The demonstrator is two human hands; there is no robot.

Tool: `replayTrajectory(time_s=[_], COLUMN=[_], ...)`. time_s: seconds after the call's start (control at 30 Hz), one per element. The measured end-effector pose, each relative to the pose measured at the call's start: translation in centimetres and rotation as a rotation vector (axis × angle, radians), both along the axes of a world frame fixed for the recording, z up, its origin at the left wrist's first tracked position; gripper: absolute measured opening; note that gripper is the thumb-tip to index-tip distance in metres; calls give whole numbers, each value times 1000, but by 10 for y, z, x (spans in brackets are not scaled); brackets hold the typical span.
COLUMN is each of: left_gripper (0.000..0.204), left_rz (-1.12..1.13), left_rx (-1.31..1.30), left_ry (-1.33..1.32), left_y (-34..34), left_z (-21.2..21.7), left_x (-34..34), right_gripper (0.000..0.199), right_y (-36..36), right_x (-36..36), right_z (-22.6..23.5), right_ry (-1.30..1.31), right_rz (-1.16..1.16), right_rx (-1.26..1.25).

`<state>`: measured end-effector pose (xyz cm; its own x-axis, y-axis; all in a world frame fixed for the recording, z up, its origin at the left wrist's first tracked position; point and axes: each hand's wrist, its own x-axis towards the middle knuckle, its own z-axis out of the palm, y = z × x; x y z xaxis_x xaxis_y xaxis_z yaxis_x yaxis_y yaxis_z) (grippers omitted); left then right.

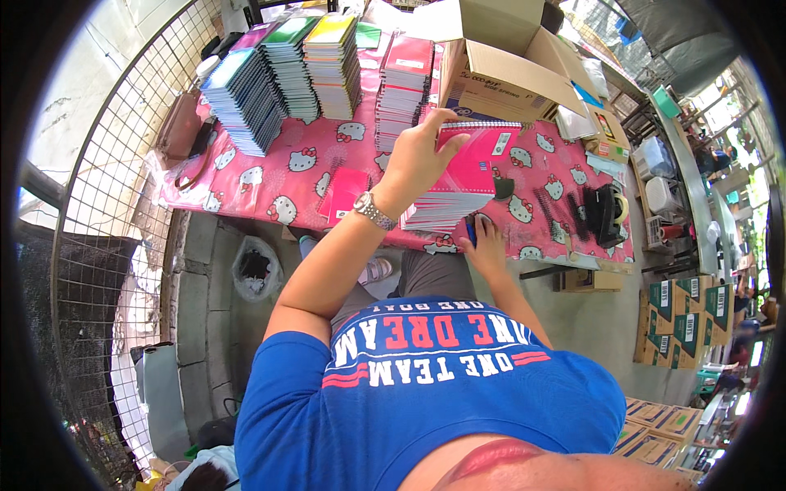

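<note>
A tall stack of pink spiral notebooks (463,168) stands at the table's near edge, in front of me. My left hand (422,155) reaches over its left side. The thumb lies on the top cover and the fingers curl at the spiral edge, gripping the top notebook. My right hand (489,245) is low at the table edge, just right of the stack. A small dark blue object (470,229) shows between its thumb and fingers; its kind cannot be made out. Left of the stack, a loose pink notebook (347,193) lies partly behind my left forearm.
Stacks of blue (242,102), green (291,69), yellow (332,61) and red notebooks (404,94) line the back. An open cardboard box (499,86) stands behind my stack. Black spiral coils (565,213) and a tape dispenser (607,214) lie right. A brown bag (178,131) sits far left.
</note>
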<state>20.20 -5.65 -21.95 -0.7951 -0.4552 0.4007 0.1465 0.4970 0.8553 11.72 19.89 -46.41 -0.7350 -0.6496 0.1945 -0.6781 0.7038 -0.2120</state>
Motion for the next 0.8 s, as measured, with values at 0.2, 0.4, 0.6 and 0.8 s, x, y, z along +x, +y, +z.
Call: replayTrajectory(time_s=[0.2, 0.4, 0.6, 0.8], left_gripper=[23, 19, 24, 33], left_rz=[23, -15, -26, 92], left_rx=[48, 51, 51, -259], left_ry=[-72, 95, 193, 373], left_y=[-6, -3, 2, 4], left_z=[-11, -19, -19, -19], left_x=[-1, -1, 5, 18], right_gripper=[55, 53, 49, 35], right_y=[-14, -74, -81, -64], right_x=[-12, 46, 51, 38], right_z=[116, 247, 260, 261], right_ry=[-422, 43, 195, -1468], right_rz=[-194, 273, 307, 297], right_rx=[-806, -741, -540, -912])
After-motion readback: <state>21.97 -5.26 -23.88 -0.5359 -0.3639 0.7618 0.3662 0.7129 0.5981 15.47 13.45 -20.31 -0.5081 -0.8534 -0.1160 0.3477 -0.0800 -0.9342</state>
